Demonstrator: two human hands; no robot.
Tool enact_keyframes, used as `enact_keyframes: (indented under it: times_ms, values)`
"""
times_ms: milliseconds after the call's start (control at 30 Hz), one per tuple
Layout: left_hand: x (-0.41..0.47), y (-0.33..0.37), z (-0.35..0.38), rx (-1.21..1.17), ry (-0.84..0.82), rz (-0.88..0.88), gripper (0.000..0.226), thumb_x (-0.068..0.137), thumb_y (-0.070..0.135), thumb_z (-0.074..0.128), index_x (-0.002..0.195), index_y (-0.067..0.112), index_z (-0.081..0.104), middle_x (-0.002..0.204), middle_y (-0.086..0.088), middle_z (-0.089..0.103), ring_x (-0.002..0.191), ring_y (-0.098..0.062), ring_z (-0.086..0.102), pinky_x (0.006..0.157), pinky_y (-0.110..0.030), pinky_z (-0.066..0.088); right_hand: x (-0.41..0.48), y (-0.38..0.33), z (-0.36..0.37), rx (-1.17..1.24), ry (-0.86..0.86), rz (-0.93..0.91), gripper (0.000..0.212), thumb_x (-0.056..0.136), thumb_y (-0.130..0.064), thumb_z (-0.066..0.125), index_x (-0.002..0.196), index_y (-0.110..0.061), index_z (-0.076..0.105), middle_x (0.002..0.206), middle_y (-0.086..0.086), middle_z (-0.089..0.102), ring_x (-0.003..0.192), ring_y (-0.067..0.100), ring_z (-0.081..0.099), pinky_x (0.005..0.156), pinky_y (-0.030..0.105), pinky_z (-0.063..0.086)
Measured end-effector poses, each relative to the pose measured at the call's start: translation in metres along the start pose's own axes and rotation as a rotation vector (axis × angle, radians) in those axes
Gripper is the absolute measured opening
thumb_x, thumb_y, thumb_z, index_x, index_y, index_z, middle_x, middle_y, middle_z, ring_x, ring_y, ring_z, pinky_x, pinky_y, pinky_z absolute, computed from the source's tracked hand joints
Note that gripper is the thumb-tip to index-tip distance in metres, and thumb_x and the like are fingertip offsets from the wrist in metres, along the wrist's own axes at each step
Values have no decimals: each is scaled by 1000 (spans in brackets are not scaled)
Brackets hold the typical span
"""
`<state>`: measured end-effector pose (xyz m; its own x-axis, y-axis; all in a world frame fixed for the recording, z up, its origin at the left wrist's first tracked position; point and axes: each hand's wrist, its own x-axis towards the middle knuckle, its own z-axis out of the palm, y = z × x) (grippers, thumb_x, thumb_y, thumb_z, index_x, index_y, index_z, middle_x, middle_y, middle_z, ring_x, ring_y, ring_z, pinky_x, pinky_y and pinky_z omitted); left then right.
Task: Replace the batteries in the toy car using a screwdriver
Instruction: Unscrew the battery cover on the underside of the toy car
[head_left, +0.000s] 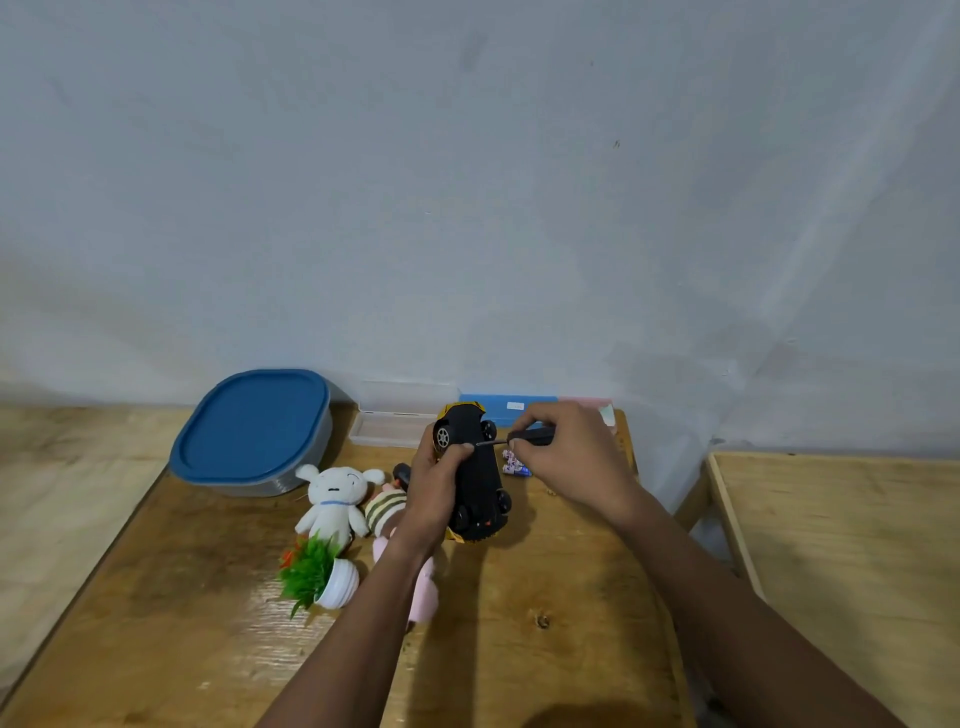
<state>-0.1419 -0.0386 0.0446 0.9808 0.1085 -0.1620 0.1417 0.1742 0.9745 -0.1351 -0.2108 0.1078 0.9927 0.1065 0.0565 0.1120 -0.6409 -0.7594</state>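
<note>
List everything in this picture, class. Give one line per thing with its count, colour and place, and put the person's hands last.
car: one, black underside with yellow edges, held up at the centre
screwdriver: one, dark, tip at the car's underside
batteries: at least two, blue and white, lying right of the car
tub: one, grey with a blue lid, back left
case: one, clear, by the wall behind the car
box: one, blue, by the wall right of the case
plush: one, white, left of the car
doll: one, striped and pink, between plush and car
plant: one, green in a white pot, tipped over, in front of the plush
table: one, wooden, under everything
side table: one, wooden, far right
left hand: grips the car
right hand: pinches the screwdriver
</note>
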Motion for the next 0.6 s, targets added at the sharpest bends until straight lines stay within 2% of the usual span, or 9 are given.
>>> enact_keyframes:
  times_ms: [67, 100, 267, 367, 433, 533, 600]
  values:
    - [-3, -1, 0, 0, -12, 5, 31, 96, 8, 54, 125, 18, 59, 106, -15, 67, 84, -20, 68, 64, -30, 56, 0, -3, -1, -84, -22, -45, 8, 83, -26, 70, 90, -27, 73, 82, -2, 73, 75, 15, 67, 68, 28, 55]
    - [-4, -1, 0, -2, -16, 6, 31, 96, 7, 54, 125, 19, 59, 106, -15, 67, 84, -20, 68, 63, -29, 56, -1, -5, -2, -119, -35, -74, 8, 83, -26, 69, 90, -27, 73, 83, -1, 73, 76, 19, 67, 70, 31, 56]
    - [-10, -4, -1, -11, -6, -6, 31, 97, 10, 52, 123, 22, 61, 104, -13, 66, 84, -20, 67, 64, -32, 56, 1, -10, -8, -228, -120, -192, 10, 86, -19, 66, 93, -26, 69, 94, -6, 68, 90, 13, 61, 78, 29, 46]
    - [-11, -6, -1, -17, -3, -16, 30, 97, 10, 51, 123, 23, 61, 102, -12, 66, 83, -20, 67, 67, -35, 57, 2, -10, -12, -305, -174, -230, 12, 88, -19, 66, 97, -26, 67, 93, -6, 58, 93, 14, 53, 76, 28, 38]
    - [-12, -6, 1, -32, 4, -25, 30, 97, 10, 51, 122, 22, 62, 101, -11, 66, 83, -20, 66, 69, -37, 57, 3, -11, -14, -330, -189, -244, 9, 89, -29, 66, 98, -27, 66, 89, -7, 55, 90, 14, 52, 70, 28, 34]
    - [-13, -5, 3, -45, 6, -31, 29, 97, 9, 51, 122, 21, 62, 99, -10, 68, 82, -19, 67, 69, -36, 57, 5, -15, -16, -318, -181, -225, 29, 94, -51, 53, 97, -26, 68, 84, -3, 64, 85, 15, 55, 69, 32, 42]
    - [-13, -5, 4, -45, -1, -41, 29, 97, 10, 51, 122, 21, 62, 99, -9, 68, 80, -18, 67, 68, -35, 57, 6, -15, -17, -371, -149, -214, 38, 100, -48, 41, 103, -22, 68, 87, 2, 69, 91, 22, 58, 77, 38, 49]
